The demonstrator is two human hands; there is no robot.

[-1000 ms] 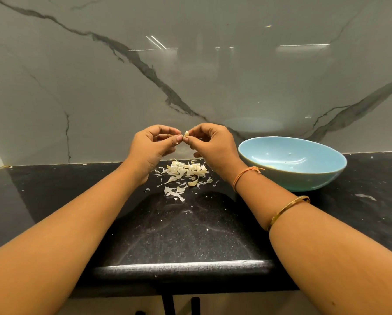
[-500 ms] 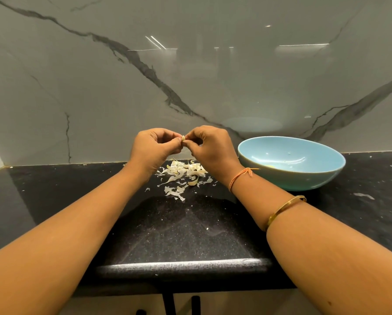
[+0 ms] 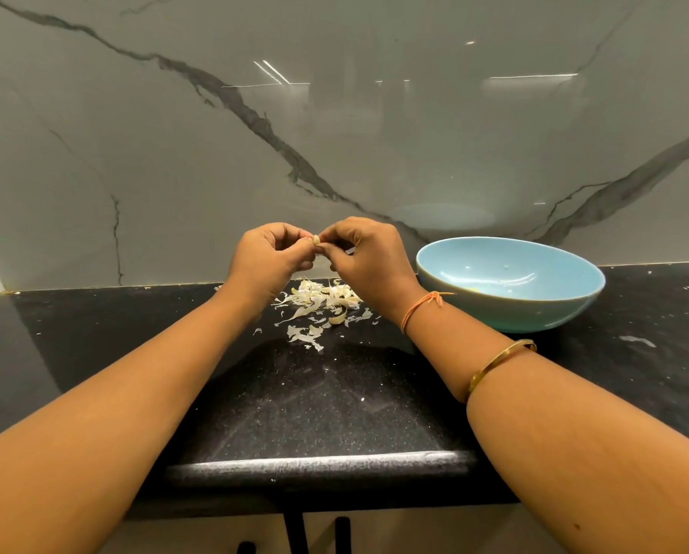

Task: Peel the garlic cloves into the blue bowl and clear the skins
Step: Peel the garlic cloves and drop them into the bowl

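Head view: left hand (image 3: 268, 259) and right hand (image 3: 368, 255) fingers still pinch the garlic clove (image 3: 316, 240), perhaps barer.

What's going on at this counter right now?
A person is peeling garlic. The left hand and right hand both pinch one small garlic clove above the black counter. A pile of skins lies beneath them, not yet cleared. The blue bowl sits to the right.

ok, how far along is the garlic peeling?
Partway. Done: skins pile on the counter, something pale lies in the blue bowl. In hand: left hand and right hand pinch one garlic clove between them. Left: finish it, drop it in, clear the skins.
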